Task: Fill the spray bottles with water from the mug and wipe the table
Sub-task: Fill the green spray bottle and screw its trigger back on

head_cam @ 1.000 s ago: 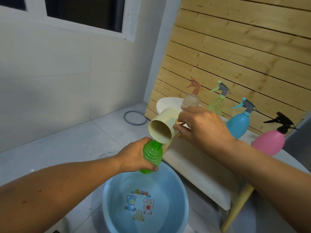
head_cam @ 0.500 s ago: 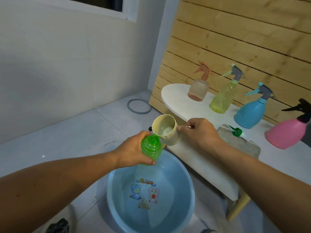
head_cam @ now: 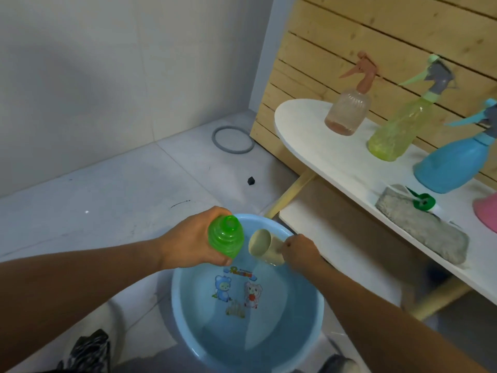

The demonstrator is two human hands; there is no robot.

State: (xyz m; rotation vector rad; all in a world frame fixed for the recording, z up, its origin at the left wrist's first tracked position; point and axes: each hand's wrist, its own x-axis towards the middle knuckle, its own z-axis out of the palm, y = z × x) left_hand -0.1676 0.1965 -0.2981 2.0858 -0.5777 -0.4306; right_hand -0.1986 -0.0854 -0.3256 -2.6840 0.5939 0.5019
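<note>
over the basin (head_cam: 188, 332) (water inside), mug (head_cam: 265, 247) seemingly dipping.

Home utility or wash corner, bathroom-like. Pale tiled floor (head_cam: 113, 189) and plain white walls (head_cam: 107, 63), with a wooden slat panel (head_cam: 390, 36) behind a small white oval table (head_cam: 309, 135) on light wooden legs. Blue plastic wash basin (head_cam: 317, 305) with cartoon print sits on the floor, water in it, directly below the fingers. Row of coloured plastic spray bottles on the table, up and to the right of the fingers: peach (head_cam: 347, 111), yellow (head_cam: 395, 130), blue (head_cam: 454, 168). Grey cleaning cloth (head_cam: 422, 230) lies on the table edge, right of the fingers. Grey rubber ring (head_cam: 233, 140) on the floor by the wall, beyond the fingers.
</note>
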